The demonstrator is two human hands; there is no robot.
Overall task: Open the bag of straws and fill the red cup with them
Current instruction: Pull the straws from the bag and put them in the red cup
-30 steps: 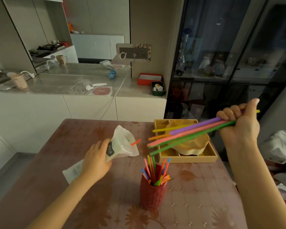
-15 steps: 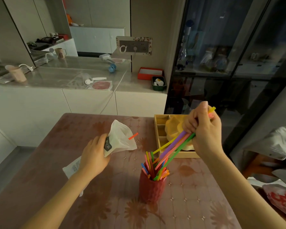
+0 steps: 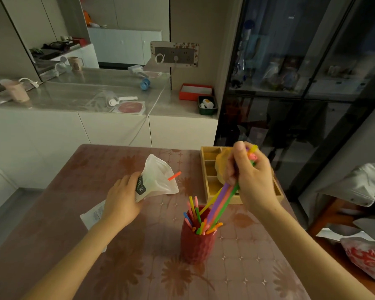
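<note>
The right hand point(image 3: 250, 180) grips a bundle of straws point(image 3: 222, 200), angled down into the red cup point(image 3: 197, 241) just below it. The left hand point(image 3: 121, 202), across from it, clutches the open bag point(image 3: 157, 180) above the table point(image 3: 52, 213).

Table point(image 3: 121, 267): reddish floral cover — fills the lower frame.
Wooden tray point(image 3: 210, 169): compartmented, right of centre on the table, a yellow bowl point(image 3: 221, 167) inside.
Counter point(image 3: 78, 94): upper left, glossy — pink cup point(image 3: 16, 90) at far left.
Red box point(image 3: 196, 92): upper centre, beside a dark green bin point(image 3: 207, 105).
Glass cabinet point(image 3: 301, 72): upper right, dark.
Red-printed bag point(image 3: 366, 258): lower right edge.
</note>
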